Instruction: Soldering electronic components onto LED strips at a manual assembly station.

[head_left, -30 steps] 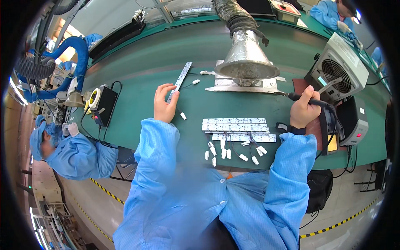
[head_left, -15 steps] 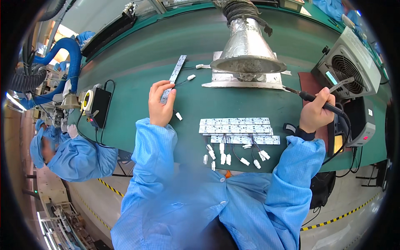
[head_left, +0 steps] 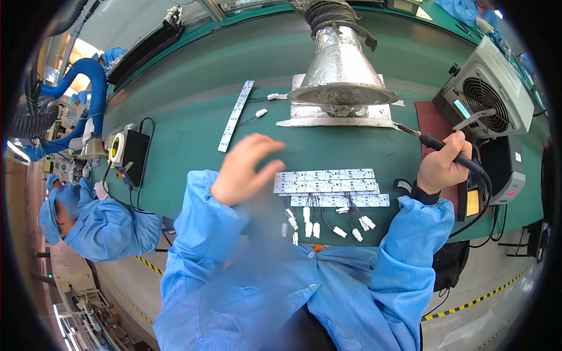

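My left hand [head_left: 247,168] hangs over the green bench, slightly smeared by motion, thumb and fingers apart and nothing between them. Just beyond it lies a single white circuit board strip [head_left: 236,116], with thin wires running to a white connector [head_left: 261,113]. Stacked strips [head_left: 328,182] rest to the right of that hand, their wires and white connectors [head_left: 316,229] trailing toward me. In my right hand [head_left: 440,167] is a soldering iron [head_left: 433,142], its tip pointing left beside a white plate [head_left: 339,121] under the fume hood.
A foil-covered fume extraction cone [head_left: 344,64] stands over the middle of the bench. At the right are a grey fan unit [head_left: 489,88] and a soldering station [head_left: 508,172]. A black device [head_left: 133,153] sits at the left, where a person in blue [head_left: 105,228] works.
My left hand has let go of the single strip and moved right and toward me. The strip now lies on the bench. My right hand still holds the soldering iron in about the same place.
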Action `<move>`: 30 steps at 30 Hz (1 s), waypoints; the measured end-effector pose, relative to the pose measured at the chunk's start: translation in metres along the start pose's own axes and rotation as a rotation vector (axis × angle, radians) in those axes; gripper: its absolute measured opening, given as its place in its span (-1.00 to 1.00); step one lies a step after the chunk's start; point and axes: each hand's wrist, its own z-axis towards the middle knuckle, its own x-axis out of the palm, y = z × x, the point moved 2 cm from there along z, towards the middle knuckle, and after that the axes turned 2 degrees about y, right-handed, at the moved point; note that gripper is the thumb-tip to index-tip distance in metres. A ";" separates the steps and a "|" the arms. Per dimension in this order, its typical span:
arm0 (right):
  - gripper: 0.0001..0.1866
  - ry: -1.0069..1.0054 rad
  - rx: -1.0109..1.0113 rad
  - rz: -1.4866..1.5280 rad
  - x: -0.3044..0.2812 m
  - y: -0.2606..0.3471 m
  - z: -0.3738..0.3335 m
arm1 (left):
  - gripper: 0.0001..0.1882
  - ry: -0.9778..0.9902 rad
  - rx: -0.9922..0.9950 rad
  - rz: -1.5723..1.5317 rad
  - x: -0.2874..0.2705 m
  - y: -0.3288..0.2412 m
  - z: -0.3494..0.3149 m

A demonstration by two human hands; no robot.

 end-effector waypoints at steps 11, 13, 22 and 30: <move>-0.61 -0.003 0.077 0.049 0.000 0.004 0.003 | -0.77 0.617 -0.222 -0.501 0.023 0.012 0.028; -0.60 -0.026 0.034 0.041 -0.001 0.007 0.005 | -0.69 0.518 -0.116 -0.502 0.025 0.012 0.027; -0.63 -0.007 0.042 0.085 -0.002 0.001 0.004 | -0.42 0.578 -0.134 -0.326 0.022 -0.004 0.020; -0.64 -0.007 0.061 0.071 0.003 0.003 0.003 | -0.48 0.432 0.158 -0.127 0.027 -0.013 0.008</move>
